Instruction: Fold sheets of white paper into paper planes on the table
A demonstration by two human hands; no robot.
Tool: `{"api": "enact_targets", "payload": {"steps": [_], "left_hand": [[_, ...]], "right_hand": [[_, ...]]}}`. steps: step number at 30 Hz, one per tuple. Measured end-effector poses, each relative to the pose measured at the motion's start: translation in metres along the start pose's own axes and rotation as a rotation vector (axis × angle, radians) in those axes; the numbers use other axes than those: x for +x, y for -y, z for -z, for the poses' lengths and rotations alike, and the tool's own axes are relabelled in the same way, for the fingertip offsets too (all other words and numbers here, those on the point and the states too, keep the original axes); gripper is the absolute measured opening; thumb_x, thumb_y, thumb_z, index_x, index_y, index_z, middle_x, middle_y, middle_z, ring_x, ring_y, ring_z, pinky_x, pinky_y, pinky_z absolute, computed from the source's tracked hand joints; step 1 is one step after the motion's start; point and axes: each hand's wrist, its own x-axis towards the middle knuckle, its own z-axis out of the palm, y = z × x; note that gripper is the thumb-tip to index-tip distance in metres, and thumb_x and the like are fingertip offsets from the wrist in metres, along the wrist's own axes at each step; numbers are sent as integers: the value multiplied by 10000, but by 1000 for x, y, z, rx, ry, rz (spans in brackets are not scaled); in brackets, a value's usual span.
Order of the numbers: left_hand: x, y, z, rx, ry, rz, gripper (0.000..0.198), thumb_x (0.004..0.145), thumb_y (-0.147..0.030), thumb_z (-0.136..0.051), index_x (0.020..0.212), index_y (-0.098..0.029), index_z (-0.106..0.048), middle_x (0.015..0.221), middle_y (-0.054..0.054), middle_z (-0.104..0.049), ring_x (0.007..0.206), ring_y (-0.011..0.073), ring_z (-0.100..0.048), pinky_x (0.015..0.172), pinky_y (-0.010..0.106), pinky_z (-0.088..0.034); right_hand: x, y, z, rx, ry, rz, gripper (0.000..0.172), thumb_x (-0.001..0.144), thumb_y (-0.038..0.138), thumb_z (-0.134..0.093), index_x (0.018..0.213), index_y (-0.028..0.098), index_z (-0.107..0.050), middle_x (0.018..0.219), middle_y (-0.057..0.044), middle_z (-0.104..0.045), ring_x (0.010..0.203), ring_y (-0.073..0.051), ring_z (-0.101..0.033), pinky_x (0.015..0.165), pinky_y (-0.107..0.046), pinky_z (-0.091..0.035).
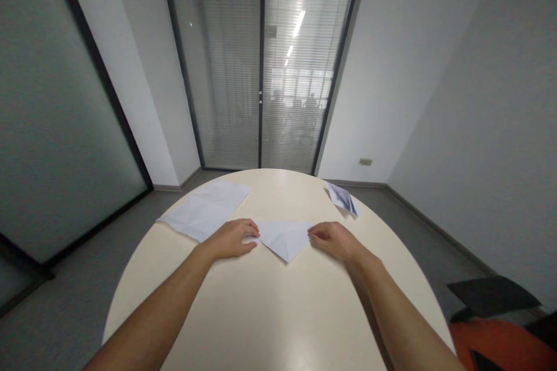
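Note:
A white sheet of paper [285,239], folded into a triangle, lies on the table with its point towards me and creases running across it. My left hand [235,237] has its left corner between the thumb and curled fingers. At the opposite corner, the fingertips of my right hand [333,239] are pinched together on the paper's edge. Just beyond my left hand rests a larger, creased white sheet [206,206]. Past my right hand, near the table's rim, sits a small folded paper piece [343,199] with its shaded side showing.
The round cream table [243,313] stands before a glass partition [261,69] with blinds. An orange and black chair [500,336] is at the lower right, close to the table's edge. White walls [391,69] and a frosted glass panel [56,116] enclose the room.

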Motion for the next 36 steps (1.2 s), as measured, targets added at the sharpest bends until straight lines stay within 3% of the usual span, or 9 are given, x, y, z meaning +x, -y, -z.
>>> {"api": "enact_targets", "payload": {"steps": [9,15,21,31,36], "left_hand": [[1,3,0,16,-23,18,193,886,-226,-551,983,-254,-716,1059,-8,-716,962,170,-658,874,261,-473],[0,3,1,12,8,21,180,841,-314,-669,1001,-245,-713,1115,3,-703,996,184,-655,895,265,-469],[0,0,2,45,16,1,166,866,-308,-649,1003,-250,-724,1129,3,-699,995,177,-662,885,271,-472],[-1,1,-3,21,-55,-26,202,896,-298,-608,1075,-247,-688,1111,21,-700,1032,185,-647,916,270,-473],[1,0,-3,10,-84,-15,204,950,-280,-515,1022,-247,-704,1049,14,-729,964,174,-665,857,260,-473]], "right_hand": [[3,-7,0,-98,-4,89,280,920,362,-527,964,225,-767,971,-64,-772,862,-223,-699,802,-299,-491],[4,-11,0,-158,9,156,273,941,325,-504,1008,244,-756,993,-57,-773,907,-225,-709,823,-301,-495],[5,-16,-4,-182,-13,148,277,914,264,-505,1057,242,-741,1049,-52,-763,962,-224,-701,876,-309,-489],[6,-11,-8,-87,-95,69,223,911,271,-502,969,224,-712,904,-41,-753,799,-200,-682,711,-280,-472],[7,-10,-7,-73,-78,74,225,895,263,-517,969,225,-726,929,-45,-755,822,-202,-683,743,-289,-481]]}}
